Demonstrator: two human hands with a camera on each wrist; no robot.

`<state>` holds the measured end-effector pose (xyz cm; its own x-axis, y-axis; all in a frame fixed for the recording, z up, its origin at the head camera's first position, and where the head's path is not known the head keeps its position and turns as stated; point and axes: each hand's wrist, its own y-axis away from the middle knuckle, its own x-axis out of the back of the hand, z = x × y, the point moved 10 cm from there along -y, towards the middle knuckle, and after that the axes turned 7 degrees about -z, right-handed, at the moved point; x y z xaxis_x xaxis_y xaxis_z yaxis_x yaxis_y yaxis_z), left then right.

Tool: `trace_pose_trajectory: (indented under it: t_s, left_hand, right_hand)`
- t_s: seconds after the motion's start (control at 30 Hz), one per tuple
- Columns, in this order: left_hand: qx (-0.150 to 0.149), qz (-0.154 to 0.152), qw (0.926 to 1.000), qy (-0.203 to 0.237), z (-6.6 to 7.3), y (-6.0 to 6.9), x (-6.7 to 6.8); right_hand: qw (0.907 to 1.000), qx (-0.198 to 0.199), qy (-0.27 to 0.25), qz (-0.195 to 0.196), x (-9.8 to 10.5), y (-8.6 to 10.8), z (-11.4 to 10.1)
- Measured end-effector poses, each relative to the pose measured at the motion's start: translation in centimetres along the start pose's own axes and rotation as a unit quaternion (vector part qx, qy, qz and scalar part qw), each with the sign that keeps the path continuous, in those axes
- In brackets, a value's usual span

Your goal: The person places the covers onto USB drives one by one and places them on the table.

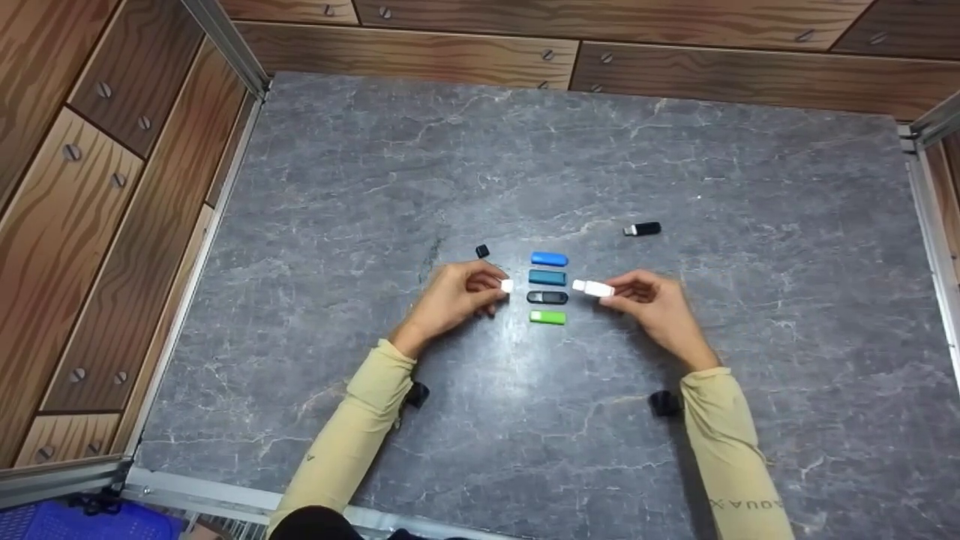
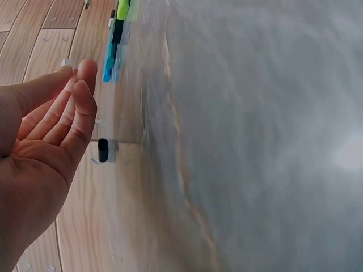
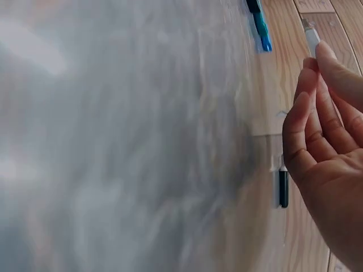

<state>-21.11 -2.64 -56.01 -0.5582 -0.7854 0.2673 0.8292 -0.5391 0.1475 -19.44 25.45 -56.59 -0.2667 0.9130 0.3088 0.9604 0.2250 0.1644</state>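
Observation:
Between finger and thumb, my left hand (image 1: 457, 290) pinches a small white cap (image 1: 507, 286), whose tip also shows in the left wrist view. My right hand (image 1: 651, 304) pinches a white USB stick (image 1: 596, 289) by its rear end, with its plug pointing left toward the cap. Cap and stick are apart. Between the hands lie several USB sticks in a column: a blue one (image 1: 549, 259), a teal one (image 1: 547, 277), a black one (image 1: 547, 298) and a green one (image 1: 547, 317).
Beyond the left hand lies a small black cap (image 1: 482, 250). A black USB stick (image 1: 643, 229) with its plug bare lies beyond the right hand. Wood-patterned panels (image 1: 420, 56) border the grey marbled table (image 1: 450, 172). A blue basket (image 1: 112, 521) shows at lower left.

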Motion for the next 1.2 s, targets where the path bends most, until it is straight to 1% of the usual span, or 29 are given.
trace_pose_trajectory:
  t_s: [0.13,0.27,0.53,0.73,1.0,1.2]
  left_hand:
    - [-0.004,-0.011,0.9999,-0.008,0.4,-0.3,-0.7]
    - [-0.010,-0.017,0.9995,-0.026,0.8,-0.6,-1.3]
    - [-0.032,-0.045,0.9976,-0.041,1.7,-1.4,-2.9]
    - [-0.031,-0.056,0.9964,-0.055,2.1,-1.7,-3.2]
    - [-0.035,-0.061,0.9964,-0.048,2.5,-1.9,-3.4]
    - [-0.033,-0.071,0.9960,-0.044,2.4,-1.8,-3.8]
  right_hand:
    - [0.9997,-0.003,0.015,-0.020,-1.0,-0.3,-0.7]
    - [0.9991,-0.005,0.016,-0.039,-2.0,-0.6,-1.3]
    - [0.9969,-0.012,0.019,-0.075,-3.9,-0.9,-1.7]
    - [0.9960,-0.008,0.029,-0.084,-4.2,-1.0,-2.1]
    - [0.9965,0.000,0.027,-0.079,-4.3,-1.2,-2.5]
    - [0.9952,-0.006,0.025,-0.094,-5.0,-1.2,-2.4]
